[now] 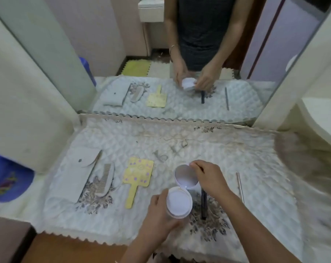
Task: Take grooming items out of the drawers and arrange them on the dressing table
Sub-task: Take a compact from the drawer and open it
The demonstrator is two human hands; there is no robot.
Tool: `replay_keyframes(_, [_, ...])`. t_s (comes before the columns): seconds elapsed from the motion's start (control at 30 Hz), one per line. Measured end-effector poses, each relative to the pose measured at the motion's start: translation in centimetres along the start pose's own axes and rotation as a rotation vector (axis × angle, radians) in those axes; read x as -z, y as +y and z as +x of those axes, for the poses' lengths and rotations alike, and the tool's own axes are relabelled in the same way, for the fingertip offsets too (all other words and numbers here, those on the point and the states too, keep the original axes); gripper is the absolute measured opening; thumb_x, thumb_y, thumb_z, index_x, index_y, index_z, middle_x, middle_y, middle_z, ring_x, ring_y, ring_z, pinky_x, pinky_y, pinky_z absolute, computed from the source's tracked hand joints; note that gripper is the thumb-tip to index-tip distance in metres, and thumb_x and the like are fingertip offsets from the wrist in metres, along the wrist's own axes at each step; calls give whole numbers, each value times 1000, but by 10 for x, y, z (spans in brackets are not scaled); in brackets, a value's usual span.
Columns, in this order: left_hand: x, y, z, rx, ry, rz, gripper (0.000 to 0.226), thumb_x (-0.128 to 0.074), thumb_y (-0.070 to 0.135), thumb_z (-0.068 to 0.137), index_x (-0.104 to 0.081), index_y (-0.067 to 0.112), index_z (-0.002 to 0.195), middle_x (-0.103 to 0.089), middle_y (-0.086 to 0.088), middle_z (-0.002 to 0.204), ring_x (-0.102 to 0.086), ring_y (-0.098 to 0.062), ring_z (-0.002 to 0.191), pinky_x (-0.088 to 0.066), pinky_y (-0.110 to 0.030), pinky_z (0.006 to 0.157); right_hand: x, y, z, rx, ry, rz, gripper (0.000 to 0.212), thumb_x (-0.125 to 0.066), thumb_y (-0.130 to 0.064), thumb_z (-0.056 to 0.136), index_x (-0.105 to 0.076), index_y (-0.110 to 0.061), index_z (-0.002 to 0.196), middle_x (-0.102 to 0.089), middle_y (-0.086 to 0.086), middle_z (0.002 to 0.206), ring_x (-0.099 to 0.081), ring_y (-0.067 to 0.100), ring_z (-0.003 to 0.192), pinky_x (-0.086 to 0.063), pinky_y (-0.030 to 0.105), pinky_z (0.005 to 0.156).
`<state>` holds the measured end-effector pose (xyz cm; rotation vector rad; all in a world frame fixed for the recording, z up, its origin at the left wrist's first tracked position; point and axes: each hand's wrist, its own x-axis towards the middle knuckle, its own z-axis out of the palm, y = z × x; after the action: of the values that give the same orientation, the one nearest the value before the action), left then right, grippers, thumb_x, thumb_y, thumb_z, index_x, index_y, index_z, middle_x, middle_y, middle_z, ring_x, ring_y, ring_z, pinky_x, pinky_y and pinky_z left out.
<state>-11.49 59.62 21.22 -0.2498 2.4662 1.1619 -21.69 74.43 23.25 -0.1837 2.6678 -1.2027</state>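
2 hands on that round compact (179,204): left hand (159,215) cups the base, right hand (206,177) fingertips pinch the open lid (185,178), so I'd shut it gently before setting it beside the yellow hand mirror (138,174).

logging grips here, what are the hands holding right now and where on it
A round white compact, opened. The left hand grips the side of its base; the right hand pinches the top rim of the raised lid.

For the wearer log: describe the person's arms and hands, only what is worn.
Both forearms are bare, no sleeves in view. The left hand and right hand wear no gloves, and no rings can be made out. In the mirror, a thin bracelet shows on one wrist.
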Motion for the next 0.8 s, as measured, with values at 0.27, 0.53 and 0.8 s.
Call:
replay_keyframes(0.27, [-12, -30, 22, 31, 188, 205, 81, -69, 45, 72, -28, 15, 135, -36, -6, 127, -37, -24, 116, -28, -25, 80, -31, -4, 29, -69, -51, 108, 22, -47, -20, 94, -63, -8, 104, -67, 5, 97, -56, 14, 84, -38, 11, 62])
replay_keyframes(0.53, [-20, -39, 45, -85, 252, 313, 75, -60, 55, 61, -52, 4, 115, -54, -12, 107, -52, -35, 97, -43, -34, 74, -27, -7, 33, -109, -160, 92, 30, -44, -12, 95, -59, -8, 120, -59, 9, 127, -54, 21, 117, -40, 25, 95])
replay_keyframes(0.8, [-19, -44, 47, -76, 156, 371, 87, -46, 65, 53, -58, 4, 114, -66, -11, 104, -64, -34, 89, -54, -37, 66, -7, 21, 10, -287, 43, 110, 21, -54, -13, 90, -65, -8, 107, -65, 5, 100, -54, 12, 87, -39, 21, 75])
